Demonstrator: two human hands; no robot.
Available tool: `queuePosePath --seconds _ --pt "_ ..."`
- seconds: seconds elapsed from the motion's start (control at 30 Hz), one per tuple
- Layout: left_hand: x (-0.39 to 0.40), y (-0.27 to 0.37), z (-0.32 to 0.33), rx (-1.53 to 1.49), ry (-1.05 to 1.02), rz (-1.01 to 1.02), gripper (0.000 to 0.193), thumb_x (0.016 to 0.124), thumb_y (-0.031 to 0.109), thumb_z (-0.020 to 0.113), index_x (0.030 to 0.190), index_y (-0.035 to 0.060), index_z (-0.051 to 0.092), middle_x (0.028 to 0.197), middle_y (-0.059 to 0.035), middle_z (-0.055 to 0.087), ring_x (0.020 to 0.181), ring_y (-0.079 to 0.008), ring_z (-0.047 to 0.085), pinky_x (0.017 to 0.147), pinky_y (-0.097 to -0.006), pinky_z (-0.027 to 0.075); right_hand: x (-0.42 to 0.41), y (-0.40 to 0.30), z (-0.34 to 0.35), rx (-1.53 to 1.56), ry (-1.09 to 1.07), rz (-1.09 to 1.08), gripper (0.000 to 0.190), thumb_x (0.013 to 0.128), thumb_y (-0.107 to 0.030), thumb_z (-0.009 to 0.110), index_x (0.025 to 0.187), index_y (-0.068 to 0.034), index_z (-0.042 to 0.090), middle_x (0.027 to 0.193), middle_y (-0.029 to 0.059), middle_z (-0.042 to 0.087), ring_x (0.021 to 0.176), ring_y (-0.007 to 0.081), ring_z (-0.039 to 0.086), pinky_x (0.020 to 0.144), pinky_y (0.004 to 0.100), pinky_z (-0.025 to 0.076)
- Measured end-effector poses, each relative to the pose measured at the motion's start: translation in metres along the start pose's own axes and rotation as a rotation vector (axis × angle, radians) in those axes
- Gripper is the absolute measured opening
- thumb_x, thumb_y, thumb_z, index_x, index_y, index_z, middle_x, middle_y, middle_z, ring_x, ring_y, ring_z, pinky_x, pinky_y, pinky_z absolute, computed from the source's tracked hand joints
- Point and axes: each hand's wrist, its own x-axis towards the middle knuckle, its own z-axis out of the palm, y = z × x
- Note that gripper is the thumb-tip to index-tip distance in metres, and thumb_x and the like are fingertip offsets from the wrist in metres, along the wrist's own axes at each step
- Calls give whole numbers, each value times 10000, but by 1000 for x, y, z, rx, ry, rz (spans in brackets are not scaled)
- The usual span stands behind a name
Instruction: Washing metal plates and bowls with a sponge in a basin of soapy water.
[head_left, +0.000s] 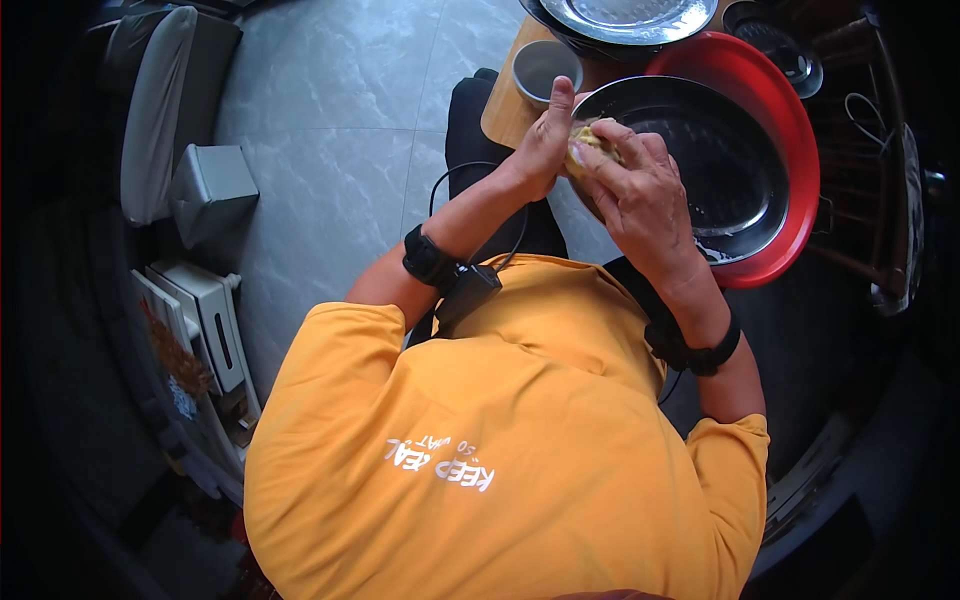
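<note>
My left hand (546, 146) grips the near-left rim of a round metal pan (724, 157), thumb raised and fingers hidden behind the rim. In my right hand (641, 180) is a yellowish, wet-looking scrubbing pad (589, 146), squeezed against that same rim close to the left hand. The pan is tilted, with a dark shiny inside and a little white foam or water at its lower edge. Under and behind it sits a red plastic basin (802, 172), partly covered by the pan.
A grey bowl (547, 71) stands on a wooden board (499, 112) beside my left hand. Shiny metal plates (637, 19) are stacked beyond. A glossy dark dish (776, 49) and a wooden chair (885, 150) are at right. A grey bin (214, 187) is on the tiled floor (330, 172).
</note>
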Motion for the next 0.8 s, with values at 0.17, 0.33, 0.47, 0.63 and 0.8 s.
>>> queuePosePath --seconds 0.17,0.33,0.47,0.63,0.8 --pt "0 -6 -8 45 -104 -30 564 1021 577 346 1217 88 547 952 -8 587 813 -48 580 583 -179 475 24 35 9 68 116 53 275 860 -179 669 1132 -165 713 1222 29 601 1051 264 575 871 420 478" --pt "-6 0 -3 171 -70 58 372 1039 259 482 1348 55 447 1045 -12 593 810 -43 596 582 -200 517 30 84 3 -104 213 197 276 888 -224 634 1143 -152 711 1234 49 585 1063 294 570 909 418 476" --pt "-16 12 7 103 -89 -75 470 1011 176 535 1427 60 352 1136 -40 595 862 -80 647 658 -236 590 7 145 -8 -255 306 334 282 883 -212 630 1150 -145 691 1225 61 573 1056 307 566 901 438 475" --pt "-33 12 -1 47 -160 -150 571 982 133 579 1471 105 286 1238 -70 555 993 -133 651 766 -291 609 1 34 -6 -3 106 109 322 844 -131 639 1165 -150 632 1229 68 576 1068 291 572 879 447 469" --pt "-42 7 -6 -43 -187 -240 722 945 52 611 1527 151 194 1333 -96 513 1109 -195 627 864 -402 602 0 38 -5 3 117 62 324 829 -127 655 1153 -135 642 1273 48 580 1100 268 572 881 441 474"
